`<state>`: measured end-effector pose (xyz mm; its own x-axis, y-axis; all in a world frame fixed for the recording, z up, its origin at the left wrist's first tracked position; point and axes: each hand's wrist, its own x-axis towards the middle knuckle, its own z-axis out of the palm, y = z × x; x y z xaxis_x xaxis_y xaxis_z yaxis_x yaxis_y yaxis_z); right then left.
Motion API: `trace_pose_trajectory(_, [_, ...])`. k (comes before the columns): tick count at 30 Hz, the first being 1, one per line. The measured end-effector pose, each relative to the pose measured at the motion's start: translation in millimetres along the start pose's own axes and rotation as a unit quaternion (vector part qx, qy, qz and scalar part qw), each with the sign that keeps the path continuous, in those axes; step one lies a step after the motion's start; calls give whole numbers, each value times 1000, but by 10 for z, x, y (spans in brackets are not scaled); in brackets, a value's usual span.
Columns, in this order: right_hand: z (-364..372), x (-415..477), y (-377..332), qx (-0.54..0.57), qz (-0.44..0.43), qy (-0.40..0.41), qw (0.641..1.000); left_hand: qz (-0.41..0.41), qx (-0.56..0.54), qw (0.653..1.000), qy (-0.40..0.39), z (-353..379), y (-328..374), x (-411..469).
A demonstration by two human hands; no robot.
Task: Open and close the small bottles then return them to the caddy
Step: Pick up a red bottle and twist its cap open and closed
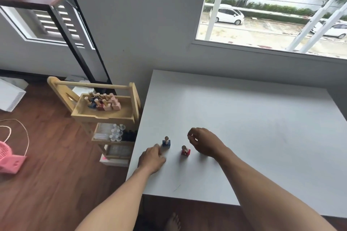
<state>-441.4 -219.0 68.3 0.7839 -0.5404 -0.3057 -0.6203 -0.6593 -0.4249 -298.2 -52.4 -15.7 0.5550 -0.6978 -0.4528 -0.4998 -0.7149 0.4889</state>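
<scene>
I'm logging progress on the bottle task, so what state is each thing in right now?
Blue bottle: upright on the table, capped, not held.
Red bottle: upright on the table, capped, not held.
Left hand: empty, resting on the table just beside the blue bottle.
Right hand: fingers curled; whether it holds anything cannot be told.
Caddy: beside the table, top tray holding other bottles, all upright.

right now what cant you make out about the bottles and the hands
1. Blue bottle and red bottle, head view: too small to tell whether the caps are screwed tight.
2. Right hand: fingers curled; their own curl hides whether they pinch anything.
3. Left hand: its fingertips by the blue bottle are blurred; contact unclear.
4. Bottles in the caddy: clustered, too small to count.
</scene>
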Motion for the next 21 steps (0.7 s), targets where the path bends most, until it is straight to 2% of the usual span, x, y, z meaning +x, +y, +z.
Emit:
trace_pose_trajectory(8, [-21, -15, 25, 5, 0, 13, 1000, 89, -60, 993, -42, 247, 164, -69])
trace_pose_trajectory(21, [-107, -128, 140, 0, 20, 37, 999, 106, -95, 990, -16, 327, 522, 80])
